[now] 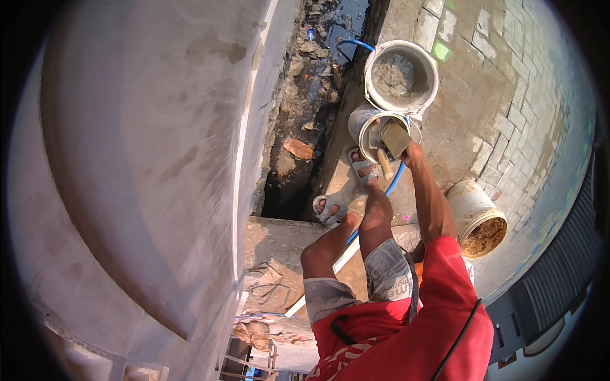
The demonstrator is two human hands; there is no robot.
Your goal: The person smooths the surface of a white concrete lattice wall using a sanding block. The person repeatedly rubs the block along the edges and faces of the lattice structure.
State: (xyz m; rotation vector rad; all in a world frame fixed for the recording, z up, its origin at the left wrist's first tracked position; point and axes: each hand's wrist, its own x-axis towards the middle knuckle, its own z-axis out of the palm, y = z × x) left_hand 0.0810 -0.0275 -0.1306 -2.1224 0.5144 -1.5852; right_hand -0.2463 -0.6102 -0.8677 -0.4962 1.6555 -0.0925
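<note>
My right hand [413, 154] is closed at the edge of a flat, squarish grey-brown plate [396, 140], held over the mouth of a small pale bucket [364, 127]. A short wooden handle [385, 165] sticks out over the bucket's near rim, beside the plate. Whether handle and plate are one tool I cannot tell. The plate hides part of the bucket's inside. Just beyond stands a larger whitish bucket [434, 75] with wet grey mortar [394, 74] in it. My left hand is not in view.
On the left rises a grey plastered wall [152, 127]. A dirty open drain [298, 114] runs between it and the concrete ledge under my sandals [327, 208]. A blue hose [395, 180] passes by the small bucket. At right a stained white bucket [470, 200] lies tipped on its side near paving [518, 120].
</note>
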